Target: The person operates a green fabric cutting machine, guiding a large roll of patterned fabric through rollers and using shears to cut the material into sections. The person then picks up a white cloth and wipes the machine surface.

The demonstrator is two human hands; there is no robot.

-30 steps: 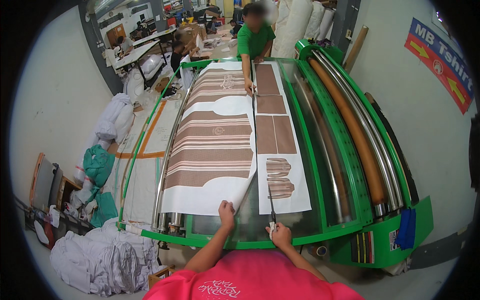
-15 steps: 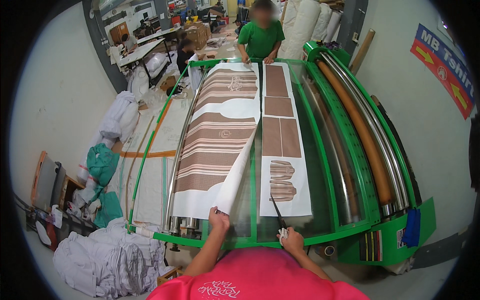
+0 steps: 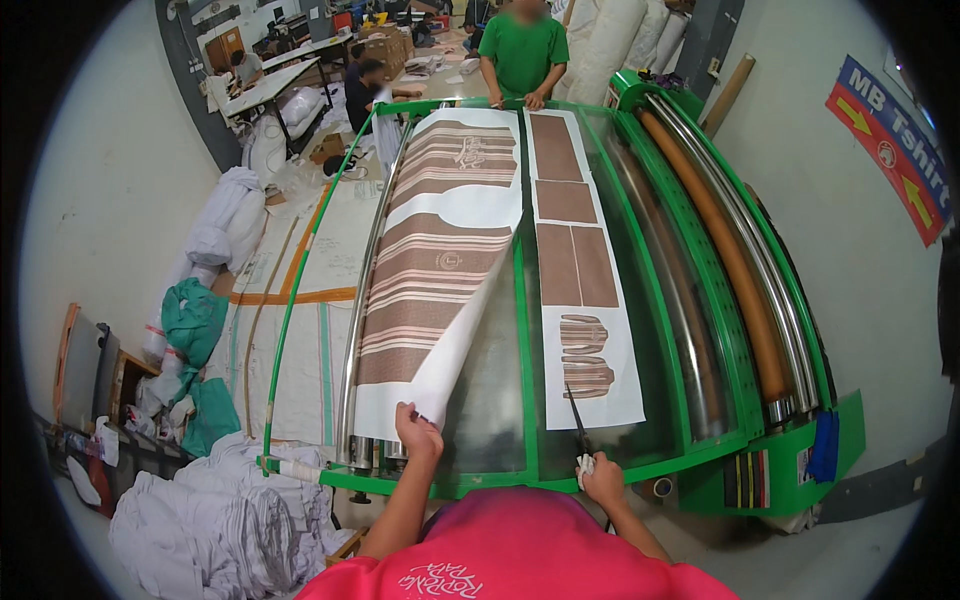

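My left hand (image 3: 419, 436) pinches the near right corner of a wide white sheet printed with brown striped garment shapes (image 3: 425, 300). That corner is lifted and folded over, so its white underside shows. My right hand (image 3: 602, 480) grips a pair of long dark scissors (image 3: 577, 415) with pale wrapping at the handles. Their tip rests over the near end of a narrow printed strip (image 3: 580, 265), which lies flat. A widening gap separates the strip from the sheet. Both lie on the glass-like top of a green-framed machine (image 3: 532, 420).
Across the machine a person in a green shirt (image 3: 523, 55) has both hands at the far edge. An orange-brown roller (image 3: 715, 240) and metal rollers run along the right. White cloth (image 3: 225, 515) is heaped at the lower left. Other people sit farther back.
My left hand has moved left and slightly up, drawing the sheet's corner away from the strip. My right hand and the scissors have shifted a little right with the strip's near end.
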